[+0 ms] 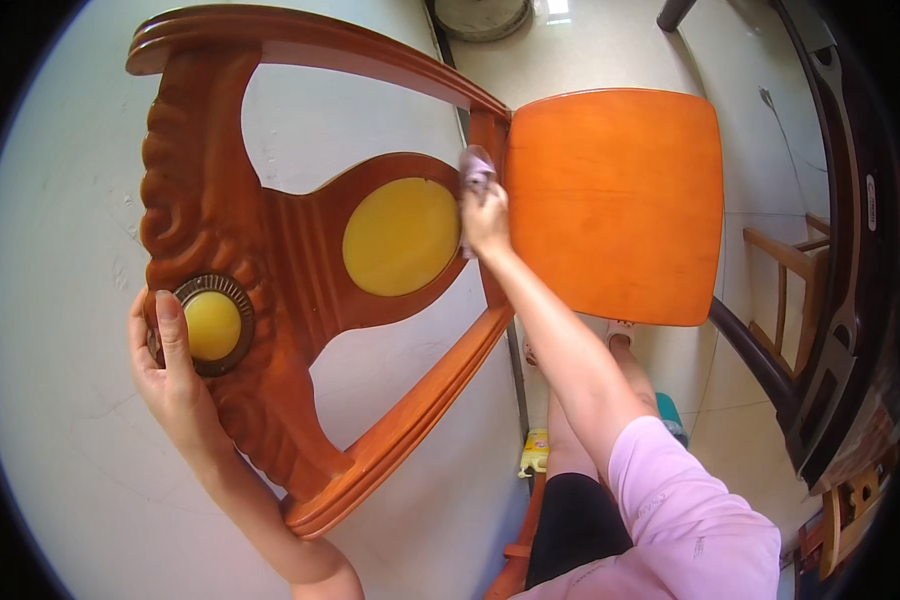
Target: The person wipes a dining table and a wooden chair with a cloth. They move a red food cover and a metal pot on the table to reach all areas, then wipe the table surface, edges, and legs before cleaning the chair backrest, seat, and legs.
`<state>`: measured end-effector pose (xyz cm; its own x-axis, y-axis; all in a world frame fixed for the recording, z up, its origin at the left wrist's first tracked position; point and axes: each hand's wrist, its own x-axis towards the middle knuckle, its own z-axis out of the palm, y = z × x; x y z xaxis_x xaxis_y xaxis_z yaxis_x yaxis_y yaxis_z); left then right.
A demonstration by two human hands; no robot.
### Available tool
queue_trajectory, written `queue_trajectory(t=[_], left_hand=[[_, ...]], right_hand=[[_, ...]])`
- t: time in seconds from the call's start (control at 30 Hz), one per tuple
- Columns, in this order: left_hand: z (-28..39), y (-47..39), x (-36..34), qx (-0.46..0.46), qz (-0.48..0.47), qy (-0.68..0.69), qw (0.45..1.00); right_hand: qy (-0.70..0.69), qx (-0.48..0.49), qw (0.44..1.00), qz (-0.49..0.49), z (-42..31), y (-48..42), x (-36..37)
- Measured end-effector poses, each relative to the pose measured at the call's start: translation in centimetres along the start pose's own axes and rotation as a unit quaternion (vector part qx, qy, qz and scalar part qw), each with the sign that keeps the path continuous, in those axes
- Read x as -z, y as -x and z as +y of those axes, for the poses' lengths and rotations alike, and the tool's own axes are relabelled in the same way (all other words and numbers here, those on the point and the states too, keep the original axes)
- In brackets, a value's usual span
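Note:
A carved reddish-brown wooden chair back [292,240] fills the left and middle of the view, joined to an orange wooden seat [619,206]. My left hand [166,379] grips the carved top rail, its thumb in front beside a round yellow medallion [214,324] with a dark ribbed rim. In my right hand [487,223] is a crumpled purplish cloth [478,169]. It presses against the lower end of the central splat, just past the yellow oval panel [401,236] and close to the seat. Parts of the cloth are blurred and covered by my fingers.
A pale wall [67,300] rises behind the chair back. Rightward stand a dark-framed table [844,262] and a small wooden stool [784,255]. Below are a yellow pump bottle [536,450] and a teal bin [669,412], near my legs. A round base [482,16] sits at the top.

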<state>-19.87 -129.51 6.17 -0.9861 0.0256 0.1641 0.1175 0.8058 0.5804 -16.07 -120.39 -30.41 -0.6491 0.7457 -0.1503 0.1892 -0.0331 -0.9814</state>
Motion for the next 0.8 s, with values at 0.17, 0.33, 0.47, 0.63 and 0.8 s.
queue_trajectory(t=[0.17,0.33,0.47,0.63,0.8], left_hand=[[-0.4,-0.1,0.3,-0.001,-0.006,-0.013,1.000],[-0.4,0.0,0.4,-0.011,-0.016,0.001,1.000],[-0.7,-0.4,0.3,0.008,-0.034,0.060,0.998],[-0.1,0.0,0.4,0.003,-0.015,0.002,1.000],[0.7,0.1,-0.1,-0.001,-0.008,-0.014,1.000]], right_hand=[[0.001,-0.348,0.937,-0.041,-4.6,1.2,-0.7],[-0.287,0.017,0.949,-0.126,-21.4,11.6,1.8],[-0.196,0.300,0.915,-0.184,-22.4,11.0,2.8],[-0.035,0.513,0.841,-0.168,-9.2,7.3,3.3],[0.126,0.455,0.862,-0.183,-2.1,5.4,6.3]])
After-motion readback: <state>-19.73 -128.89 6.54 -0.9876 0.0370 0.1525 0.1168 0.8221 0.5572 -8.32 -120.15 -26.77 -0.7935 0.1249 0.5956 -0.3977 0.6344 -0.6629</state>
